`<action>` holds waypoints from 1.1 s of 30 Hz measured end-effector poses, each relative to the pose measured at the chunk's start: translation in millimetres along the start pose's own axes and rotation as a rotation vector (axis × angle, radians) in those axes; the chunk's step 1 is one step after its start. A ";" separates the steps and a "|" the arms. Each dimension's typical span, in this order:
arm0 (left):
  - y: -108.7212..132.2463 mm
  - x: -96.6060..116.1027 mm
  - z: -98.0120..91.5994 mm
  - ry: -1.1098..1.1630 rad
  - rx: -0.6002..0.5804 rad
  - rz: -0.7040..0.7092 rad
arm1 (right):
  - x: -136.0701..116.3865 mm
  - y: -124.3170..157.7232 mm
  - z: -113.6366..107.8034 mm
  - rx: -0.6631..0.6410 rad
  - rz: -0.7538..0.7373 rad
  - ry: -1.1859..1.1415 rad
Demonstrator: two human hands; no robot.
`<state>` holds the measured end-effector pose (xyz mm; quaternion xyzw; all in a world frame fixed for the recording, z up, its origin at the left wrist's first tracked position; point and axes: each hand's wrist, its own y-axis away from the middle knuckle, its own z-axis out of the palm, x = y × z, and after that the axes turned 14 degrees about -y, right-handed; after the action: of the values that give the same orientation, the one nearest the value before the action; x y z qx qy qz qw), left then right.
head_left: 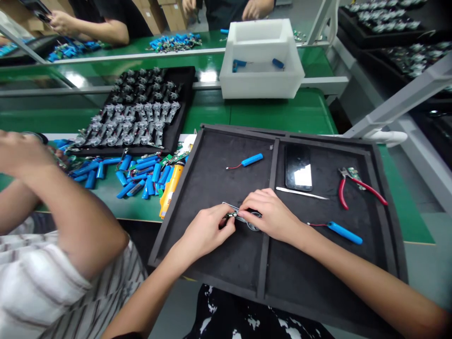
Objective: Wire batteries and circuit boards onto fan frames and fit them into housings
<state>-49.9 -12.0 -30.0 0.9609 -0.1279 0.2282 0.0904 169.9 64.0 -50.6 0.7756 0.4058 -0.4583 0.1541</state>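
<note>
I have the left hand [205, 231] pinched shut on a small board [231, 215]; right hand [271, 214] closed over a round part [254, 227] just beside it, above the black tray [226, 188].

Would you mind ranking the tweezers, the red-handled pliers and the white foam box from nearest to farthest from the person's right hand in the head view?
From the right hand:
1. Tweezers, on the tray just beyond and to the right of the hand.
2. Red-handled pliers, farther right on the tray.
3. White foam box, past the tray's far edge, on the green bench.
</note>
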 end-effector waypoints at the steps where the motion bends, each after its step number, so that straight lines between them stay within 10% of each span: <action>1: 0.2 -0.3 0.0 0.000 -0.001 0.004 | -0.1 -0.1 0.0 0.001 -0.001 0.002; 33: 11.3 -17.1 -19.3 0.264 -0.078 -0.123 | -1.3 20.2 -13.1 -0.048 -0.033 0.134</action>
<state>-76.0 -14.8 -19.6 0.9244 -0.0646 0.3413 0.1574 192.8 58.8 -45.2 0.7937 0.4388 -0.3981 0.1375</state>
